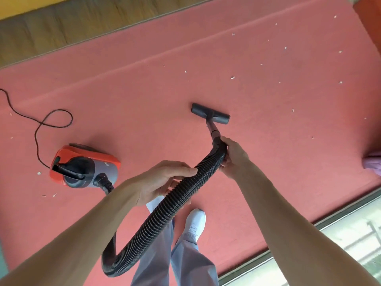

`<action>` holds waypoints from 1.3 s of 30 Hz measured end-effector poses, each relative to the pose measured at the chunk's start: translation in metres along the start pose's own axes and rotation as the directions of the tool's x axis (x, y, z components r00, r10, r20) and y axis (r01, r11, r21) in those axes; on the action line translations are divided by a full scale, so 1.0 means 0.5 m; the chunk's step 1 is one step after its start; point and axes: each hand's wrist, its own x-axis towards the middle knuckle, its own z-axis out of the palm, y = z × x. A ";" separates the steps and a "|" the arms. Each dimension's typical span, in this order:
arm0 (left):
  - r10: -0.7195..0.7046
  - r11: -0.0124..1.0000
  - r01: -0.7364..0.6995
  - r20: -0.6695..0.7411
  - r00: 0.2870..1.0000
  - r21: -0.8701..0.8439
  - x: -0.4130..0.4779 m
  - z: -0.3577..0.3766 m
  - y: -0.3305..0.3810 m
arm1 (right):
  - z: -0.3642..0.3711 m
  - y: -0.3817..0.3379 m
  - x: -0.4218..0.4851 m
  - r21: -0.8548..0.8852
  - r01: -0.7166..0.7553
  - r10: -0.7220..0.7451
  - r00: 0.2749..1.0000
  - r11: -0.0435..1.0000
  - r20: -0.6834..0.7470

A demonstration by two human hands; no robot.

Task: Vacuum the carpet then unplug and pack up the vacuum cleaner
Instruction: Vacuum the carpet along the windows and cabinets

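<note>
The vacuum (84, 167) could be tipped or dragged if the hose (165, 207) is pulled too far towards the scraps (233, 77) lying beyond the nozzle (210, 113), and the looped cord (51, 120) behind it could be snagged. The nozzle is set flat on the carpet (144, 100), ahead of the shoe (195, 221); the vacuum stands to the left. The hose's upper end is gripped by the right hand (233, 155), arm stretched forward; its middle is held by the left hand (165, 180), fingers curled over it.
</note>
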 end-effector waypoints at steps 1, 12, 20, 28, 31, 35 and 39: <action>0.008 1.000 -0.007 -0.030 1.000 0.022 0.011 -0.006 0.004 | 0.006 -0.006 0.014 -0.005 0.019 -0.019 1.000 1.000 -0.019; 0.003 1.000 -0.002 0.029 1.000 -0.020 0.052 -0.054 0.066 | 0.108 -0.080 0.049 -0.155 0.144 -0.153 0.987 0.977 -0.049; -0.059 0.998 0.061 0.403 0.913 0.008 -0.047 -0.160 0.109 | 0.166 -0.033 -0.057 -0.038 0.059 -0.057 0.996 0.998 0.063; -0.057 0.989 0.113 0.463 0.885 -0.092 -0.054 -0.252 0.077 | 0.256 0.006 -0.021 -0.180 0.066 -0.061 0.998 0.981 0.033; -0.036 0.982 0.098 0.347 0.937 -0.162 -0.035 -0.272 0.076 | 0.302 -0.027 0.013 -0.261 0.102 -0.105 0.994 0.960 0.006; -0.015 0.959 0.043 0.100 0.995 -0.279 0.001 -0.270 0.109 | 0.373 -0.083 0.067 -0.362 0.157 -0.180 0.983 0.919 -0.032; 0.013 0.944 -0.053 -0.125 0.992 -0.326 0.043 -0.264 0.157 | 0.443 -0.137 0.116 -0.379 0.199 -0.231 0.972 0.904 -0.038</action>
